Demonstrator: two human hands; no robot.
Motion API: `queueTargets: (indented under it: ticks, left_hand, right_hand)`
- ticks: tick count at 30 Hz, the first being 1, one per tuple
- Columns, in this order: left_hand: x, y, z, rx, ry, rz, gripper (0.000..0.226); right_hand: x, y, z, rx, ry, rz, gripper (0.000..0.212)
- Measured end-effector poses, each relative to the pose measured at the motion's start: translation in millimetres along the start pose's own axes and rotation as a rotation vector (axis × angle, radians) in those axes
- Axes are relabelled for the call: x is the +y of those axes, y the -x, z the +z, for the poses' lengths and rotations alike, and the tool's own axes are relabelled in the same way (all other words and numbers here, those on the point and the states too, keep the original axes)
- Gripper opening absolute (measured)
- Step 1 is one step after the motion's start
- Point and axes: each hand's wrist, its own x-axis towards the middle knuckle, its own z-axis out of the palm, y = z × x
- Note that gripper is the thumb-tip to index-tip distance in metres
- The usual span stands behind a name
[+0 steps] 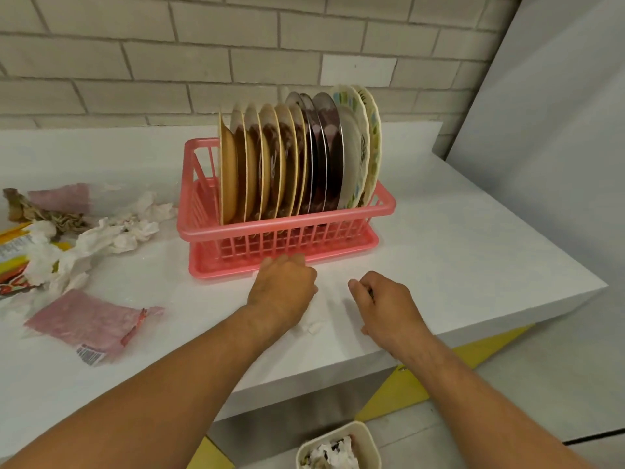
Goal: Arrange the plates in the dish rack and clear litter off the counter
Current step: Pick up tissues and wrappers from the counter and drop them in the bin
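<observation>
Beige brick tiles back a white counter, where a pink dish rack holds a row of plates upright on edge. Left of it lie crumpled tissue, a pink plastic bag with a barcode label, and a yellow-red wrapper whose print is unreadable. Both hands rest in front of the rack with fingers curled; whether the left hand or right hand grips anything, I cannot tell. A white scrap peeks out beside the left wrist.
</observation>
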Motion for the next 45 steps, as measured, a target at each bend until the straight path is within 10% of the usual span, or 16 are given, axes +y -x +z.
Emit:
queueTargets:
  ticks: [8, 24, 39, 45]
  left_hand:
    - [-15.9, 5.8, -33.1, 0.245, 0.754, -0.086, 0.013]
    - [-24.2, 33.5, -31.8, 0.305, 0.617, -0.360, 0.048]
    - [-50.6, 52.2, -20.2, 0.214, 0.682, -0.428, 0.015]
    - [-72.8, 65.9, -13.0, 0.221, 0.564, -0.487, 0.042]
  right_hand:
    - [3.8, -2.8, -5.8, -0.171, -0.129, 0.057, 0.021]
    - [-15.4, -14.0, -7.2, -0.055, -0.166, -0.061, 0.030]
    - [-31.6, -16.9, 20.4, -0.223, -0.022, -0.180, 0.020]
    - [-61.6, -12.7, 68.0, -0.246, 0.208, -0.155, 0.063]
